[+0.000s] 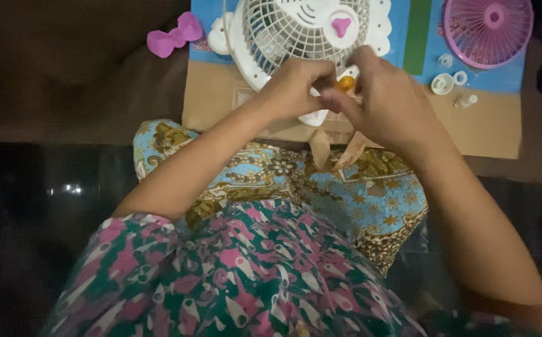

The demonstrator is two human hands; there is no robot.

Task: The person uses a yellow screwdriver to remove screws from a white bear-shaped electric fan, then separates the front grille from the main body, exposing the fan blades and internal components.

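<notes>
At the upper left of the frame a pink plastic bow [175,36] lies beside a flat sheet of brown cardboard [489,128]. In the upper centre, a white plastic fan grille [296,31] rests on the cardboard, seemingly steadied for close work. The left hand [293,87] curls shut against the grille's lower edge. The right hand [386,100] meets it, fingertips pinching a small orange piece [346,82], rounded and glossy. At the upper right lie a round pink plastic fan grille [488,31] and small white caps [449,80].
</notes>
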